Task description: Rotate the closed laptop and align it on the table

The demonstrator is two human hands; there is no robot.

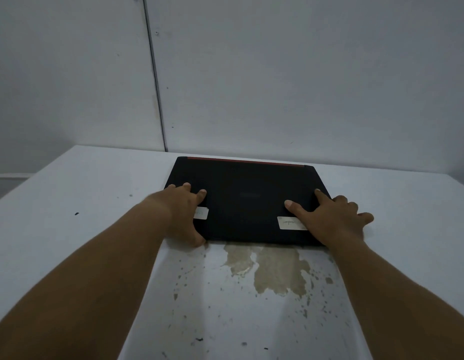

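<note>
A closed black laptop (247,201) with a red strip along its far edge lies flat on the white table (82,193), its long sides roughly parallel to the wall. Two white stickers sit near its front corners. My left hand (185,211) grips the laptop's left front corner, thumb at the front edge and fingers on the lid. On the right front corner rests my right hand (329,219), thumb and forefinger on the lid, the other fingers spread past the right edge onto the table.
A grey wall (277,74) with a vertical seam rises just behind the table's back edge. A brown stain (272,268) and dark specks mark the tabletop in front of the laptop. The table's left edge runs diagonally at far left.
</note>
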